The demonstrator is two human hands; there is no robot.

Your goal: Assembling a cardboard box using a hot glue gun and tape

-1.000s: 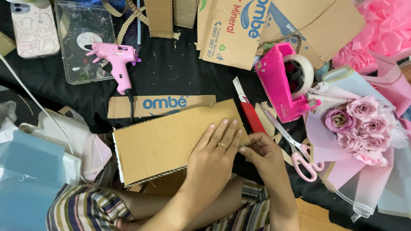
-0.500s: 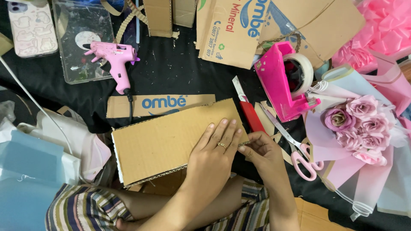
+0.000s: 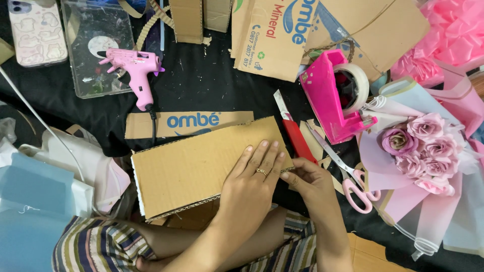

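A brown corrugated cardboard panel lies across my lap over a black cloth. My left hand, a ring on one finger, presses flat on the panel's right part with fingers spread. My right hand pinches the panel's right edge with its fingertips. Just beyond that edge lie a red utility knife and pink-handled scissors.
A pink glue gun rests by a clear plastic tray. A printed cardboard strip lies behind the panel. A pink tape dispenser, a pink rose bouquet, more cardboard pieces and a phone surround the area.
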